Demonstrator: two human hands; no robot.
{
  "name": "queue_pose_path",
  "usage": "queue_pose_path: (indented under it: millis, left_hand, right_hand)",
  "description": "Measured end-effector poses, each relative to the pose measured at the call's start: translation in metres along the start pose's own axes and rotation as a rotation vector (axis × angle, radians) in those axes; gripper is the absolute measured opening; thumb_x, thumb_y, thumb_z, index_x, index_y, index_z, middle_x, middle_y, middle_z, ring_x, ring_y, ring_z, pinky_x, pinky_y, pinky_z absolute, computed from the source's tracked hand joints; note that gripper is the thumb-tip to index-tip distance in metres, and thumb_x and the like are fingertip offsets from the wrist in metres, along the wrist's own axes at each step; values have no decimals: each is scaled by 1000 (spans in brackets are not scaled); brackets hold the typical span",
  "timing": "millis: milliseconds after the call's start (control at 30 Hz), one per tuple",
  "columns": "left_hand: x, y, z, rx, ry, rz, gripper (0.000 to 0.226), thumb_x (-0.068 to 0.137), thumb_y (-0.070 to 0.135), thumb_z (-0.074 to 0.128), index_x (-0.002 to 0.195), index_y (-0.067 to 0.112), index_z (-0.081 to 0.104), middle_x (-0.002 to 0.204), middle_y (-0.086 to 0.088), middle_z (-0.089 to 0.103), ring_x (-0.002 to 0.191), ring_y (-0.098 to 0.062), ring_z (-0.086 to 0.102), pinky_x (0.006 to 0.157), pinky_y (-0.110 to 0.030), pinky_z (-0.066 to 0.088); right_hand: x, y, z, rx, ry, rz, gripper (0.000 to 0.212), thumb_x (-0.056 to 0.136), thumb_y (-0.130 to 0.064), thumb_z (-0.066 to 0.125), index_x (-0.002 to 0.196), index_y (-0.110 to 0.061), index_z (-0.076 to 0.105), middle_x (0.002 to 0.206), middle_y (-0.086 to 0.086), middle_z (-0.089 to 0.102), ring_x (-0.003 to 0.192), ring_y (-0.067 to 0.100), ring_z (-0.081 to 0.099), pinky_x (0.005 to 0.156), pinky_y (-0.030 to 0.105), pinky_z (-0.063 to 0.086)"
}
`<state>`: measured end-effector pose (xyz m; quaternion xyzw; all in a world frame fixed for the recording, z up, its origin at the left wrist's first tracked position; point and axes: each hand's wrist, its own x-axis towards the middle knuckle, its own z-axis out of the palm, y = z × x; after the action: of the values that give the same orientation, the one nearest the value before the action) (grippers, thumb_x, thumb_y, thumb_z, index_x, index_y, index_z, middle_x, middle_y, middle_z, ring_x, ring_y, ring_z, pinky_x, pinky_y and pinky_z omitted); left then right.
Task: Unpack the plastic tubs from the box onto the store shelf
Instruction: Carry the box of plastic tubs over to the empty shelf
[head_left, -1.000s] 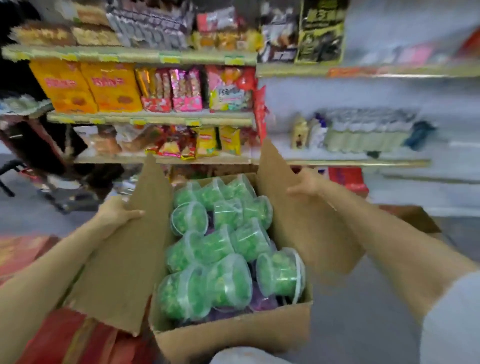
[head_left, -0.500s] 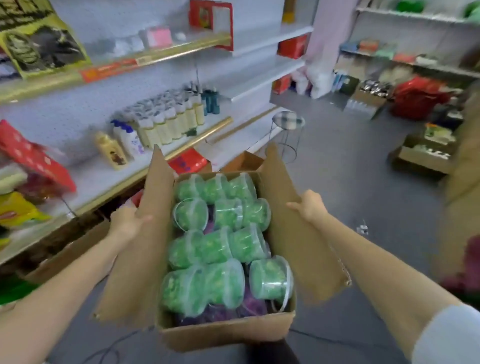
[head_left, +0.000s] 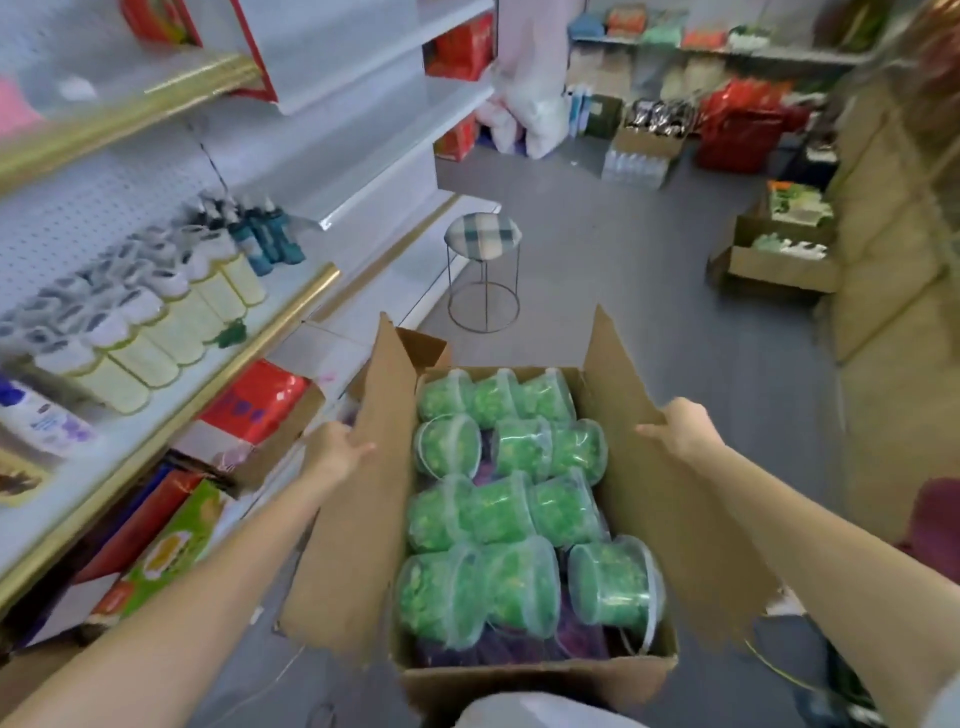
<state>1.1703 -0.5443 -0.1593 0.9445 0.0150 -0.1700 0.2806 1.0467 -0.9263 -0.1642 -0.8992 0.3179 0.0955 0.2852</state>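
Left grip (head_left: 337, 452) is closed on the left flap (head_left: 358, 545) of the cardboard box (head_left: 535, 680): the thumb is hooked over the flap's edge and the fingers are hidden behind it. Right grip (head_left: 680, 428) is closed in the same way on the right flap (head_left: 660, 519), with the thumb laid on the inner face and the fingers out of sight on the far side. Both flaps are held upright and spread apart, so the box is kept open between the two forearms. Whether the box rests on anything beneath cannot be told.

The plastic tubs (head_left: 613, 582) are all seen inside the box. They are clear, filled with something green, and laid on their sides in rows that touch one another. Purple packing or goods (head_left: 571, 644) can be made out under them, too blurred to be named.

The store shelf (head_left: 218, 395), white with a gold front edge, is found at the left, near the box. Pale yellow bottles (head_left: 171, 322) are lined up on it, with teal bottles (head_left: 265, 239) at the far end of the row and a white bottle (head_left: 36, 415) at the near end. A red pack (head_left: 254, 405) is seen in a carton below the shelf. A stool with a plaid cushion (head_left: 482, 236) stands on the grey floor (head_left: 623, 291) beyond the box, and open cartons (head_left: 779, 265) of goods are set well apart at the right.
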Motion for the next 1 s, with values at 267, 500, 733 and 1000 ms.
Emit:
queue_pose_path:
  millis: [267, 500, 733, 1000]
  left_hand:
    - [207, 134, -10, 41, -26, 41, 31, 81, 25, 72, 67, 2, 57, 70, -11, 56, 70, -25, 53, 62, -29, 36]
    - [392, 240, -27, -91, -31, 55, 28, 77, 21, 74, 82, -5, 64, 83, -19, 67, 80, -32, 65, 73, -40, 53]
    - [529, 351, -51, -22, -2, 100, 39, 82, 19, 70, 53, 8, 46, 57, -6, 50, 63, -24, 52, 59, -30, 38]
    - [681, 423, -19, -50, 20, -52, 38, 79, 26, 73, 98, -6, 62, 96, -16, 66, 86, -30, 63, 75, -35, 51]
  right_hand:
    - [183, -42, -89, 52, 59, 53, 50, 79, -35, 71, 89, 13, 62, 86, 23, 67, 76, 37, 64, 66, 41, 54]
    - [322, -103, -128, 180, 140, 176, 33, 85, -27, 66, 66, 0, 60, 62, 9, 57, 53, 20, 51, 47, 27, 40]
    - [463, -146, -184, 249, 183, 177, 31, 85, -27, 66, 76, 2, 63, 67, 11, 59, 55, 20, 53, 46, 24, 37]
    - [693, -179, -224, 113, 90, 40, 35, 85, -29, 64, 86, 5, 63, 77, 15, 62, 72, 32, 63, 68, 38, 55]
